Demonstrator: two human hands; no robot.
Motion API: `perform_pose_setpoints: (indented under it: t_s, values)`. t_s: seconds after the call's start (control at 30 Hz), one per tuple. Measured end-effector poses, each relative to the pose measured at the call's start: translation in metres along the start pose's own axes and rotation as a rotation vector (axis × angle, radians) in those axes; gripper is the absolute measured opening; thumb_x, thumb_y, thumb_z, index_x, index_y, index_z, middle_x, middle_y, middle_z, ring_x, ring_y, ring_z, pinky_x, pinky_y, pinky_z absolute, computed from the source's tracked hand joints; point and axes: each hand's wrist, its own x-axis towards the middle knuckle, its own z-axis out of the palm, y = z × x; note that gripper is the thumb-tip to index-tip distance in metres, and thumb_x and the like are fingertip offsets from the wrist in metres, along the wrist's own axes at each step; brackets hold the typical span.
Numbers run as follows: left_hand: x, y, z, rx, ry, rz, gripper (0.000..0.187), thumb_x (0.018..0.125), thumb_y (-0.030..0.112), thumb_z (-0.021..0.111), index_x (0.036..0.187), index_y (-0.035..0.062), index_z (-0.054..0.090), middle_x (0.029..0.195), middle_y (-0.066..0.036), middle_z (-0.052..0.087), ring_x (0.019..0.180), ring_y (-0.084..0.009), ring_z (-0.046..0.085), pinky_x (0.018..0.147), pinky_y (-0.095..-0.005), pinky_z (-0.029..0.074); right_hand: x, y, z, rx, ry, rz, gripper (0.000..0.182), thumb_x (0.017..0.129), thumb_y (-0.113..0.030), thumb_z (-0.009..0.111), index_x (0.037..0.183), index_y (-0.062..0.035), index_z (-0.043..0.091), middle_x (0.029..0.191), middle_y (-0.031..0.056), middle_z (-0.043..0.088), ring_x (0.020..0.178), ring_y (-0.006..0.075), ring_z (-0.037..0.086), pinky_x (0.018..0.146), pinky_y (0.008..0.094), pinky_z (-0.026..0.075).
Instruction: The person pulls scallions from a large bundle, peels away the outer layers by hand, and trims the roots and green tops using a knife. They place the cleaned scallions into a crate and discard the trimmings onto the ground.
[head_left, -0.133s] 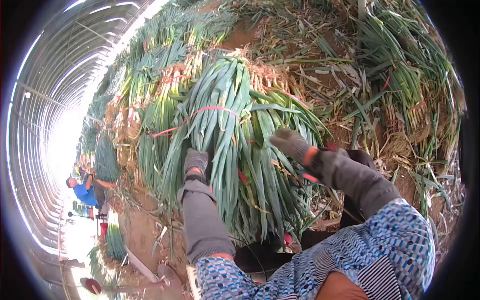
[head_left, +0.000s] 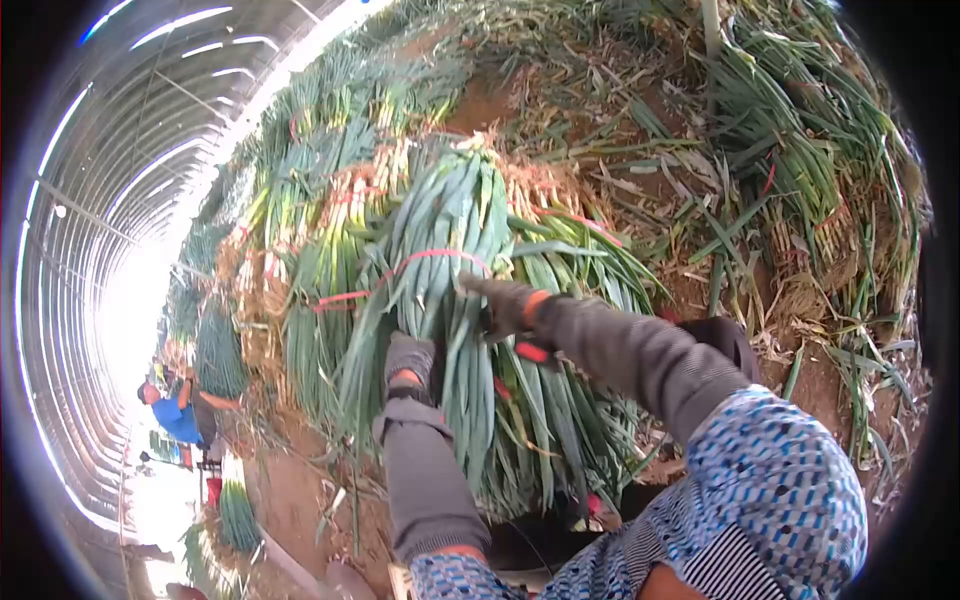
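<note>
Head view: gloved left hand grips the green onion bundle low on its leaves, fingers hidden among them. Gloved right hand lies on the bundle just below the red tie; its grip cannot be made out

A farm polytunnel: arched hoop ribs curve overhead, tied bundles of green onions lie along the bare soil floor, and another worker crouches further down.
</note>
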Motion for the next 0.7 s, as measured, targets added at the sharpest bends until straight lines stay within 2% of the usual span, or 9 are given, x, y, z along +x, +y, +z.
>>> perform_pose_setpoints:
  t_s: [0.03, 0.07, 0.13, 0.2, 0.27, 0.33, 0.47, 0.57, 0.7]
  values:
    - [-0.009, 0.016, -0.007, -0.024, -0.016, -0.017, 0.055, 0.069, 0.022, 0.062, 0.116, -0.0033, 0.048, 0.112, -0.026, 0.056, 0.106, -0.0368, 0.055, 0.090, -0.0409, 0.044, 0.011, -0.005, 0.016, 0.042, -0.112, -0.040, 0.089, 0.071, -0.052, 0.070, 0.134, -0.0021, 0.033, 0.121, 0.0212, 0.050, 0.109, 0.0287, 0.052, 0.091, 0.0431, 0.042]
    - [-0.006, 0.030, -0.007, -0.067, -0.021, -0.015, 0.054, 0.068, 0.022, 0.063, 0.114, -0.0038, 0.049, 0.111, -0.026, 0.057, 0.106, -0.0364, 0.056, 0.089, -0.0398, 0.044, 0.053, 0.000, 0.017, -0.206, 0.278, -0.222, 0.083, 0.069, -0.052, 0.070, 0.126, 0.0013, 0.041, 0.114, 0.0186, 0.055, 0.103, 0.0279, 0.055, 0.087, 0.0420, 0.044]
    - [-0.013, 0.037, -0.009, -0.096, -0.065, -0.036, 0.053, 0.066, 0.022, 0.065, 0.109, -0.0049, 0.052, 0.109, -0.026, 0.058, 0.104, -0.0357, 0.056, 0.088, -0.0377, 0.045, 0.085, 0.016, 0.012, -0.459, 0.649, -0.388, 0.078, 0.066, -0.051, 0.073, 0.114, 0.0066, 0.051, 0.104, 0.0159, 0.061, 0.095, 0.0264, 0.059, 0.080, 0.0379, 0.048]
    - [-0.039, 0.055, -0.019, -0.045, -0.069, -0.026, 0.053, 0.067, 0.021, 0.064, 0.112, -0.0026, 0.050, 0.111, -0.025, 0.057, 0.106, -0.0360, 0.056, 0.089, -0.0397, 0.044, 0.032, -0.003, 0.015, -0.500, 0.554, -0.245, 0.064, 0.067, -0.040, 0.074, 0.111, 0.0023, 0.057, 0.095, 0.0166, 0.064, 0.087, 0.0266, 0.063, 0.075, 0.0354, 0.050]
    - [-0.054, 0.063, -0.019, -0.054, -0.057, 0.013, 0.049, 0.069, 0.019, 0.061, 0.112, -0.0008, 0.050, 0.110, -0.025, 0.058, 0.105, -0.0372, 0.056, 0.089, -0.0411, 0.044, 0.043, -0.004, -0.015, -1.689, 0.396, -0.498, 0.040, 0.076, -0.032, 0.064, 0.108, -0.0075, 0.061, 0.091, 0.0173, 0.064, 0.084, 0.0283, 0.064, 0.073, 0.0369, 0.051]
    - [-0.075, 0.057, -0.017, -0.095, -0.040, 0.044, 0.046, 0.070, 0.019, 0.059, 0.111, -0.0014, 0.050, 0.109, -0.026, 0.058, 0.105, -0.0381, 0.055, 0.088, -0.0417, 0.044, 0.014, -0.003, -0.009, -1.984, 0.357, -0.572, 0.033, 0.078, -0.029, 0.058, 0.100, -0.0038, 0.063, 0.084, 0.0169, 0.065, 0.080, 0.0304, 0.064, 0.070, 0.0369, 0.051]
    - [-0.140, 0.007, 0.008, -0.214, -0.062, 0.075, 0.044, 0.072, 0.017, 0.055, 0.110, -0.0043, 0.049, 0.108, -0.027, 0.057, 0.104, -0.0397, 0.055, 0.087, -0.0440, 0.045, -0.060, 0.053, 0.003, -1.342, 0.409, -0.635, 0.030, 0.074, -0.024, 0.059, 0.092, -0.0006, 0.063, 0.076, 0.0163, 0.064, 0.076, 0.0271, 0.064, 0.066, 0.0376, 0.049]
    - [-0.224, -0.038, 0.022, -0.203, -0.075, -0.004, 0.048, 0.073, 0.020, 0.055, 0.116, -0.0006, 0.045, 0.106, -0.027, 0.058, 0.102, -0.0403, 0.056, 0.087, -0.0452, 0.044, -0.094, 0.113, 0.013, -0.984, 0.540, -0.219, 0.044, 0.072, -0.026, 0.063, 0.109, -0.0027, 0.056, 0.088, 0.0183, 0.063, 0.082, 0.0315, 0.062, 0.076, 0.0376, 0.050]
    - [-0.298, -0.086, 0.070, -0.223, -0.088, -0.210, 0.059, 0.072, 0.031, 0.063, 0.120, 0.0023, 0.043, 0.108, -0.026, 0.058, 0.102, -0.0394, 0.056, 0.087, -0.0454, 0.044, -0.139, 0.186, 0.019, -1.032, 0.521, -0.198, 0.062, 0.070, -0.033, 0.067, 0.119, -0.0005, 0.044, 0.104, 0.0204, 0.058, 0.098, 0.0326, 0.057, 0.086, 0.0385, 0.045]
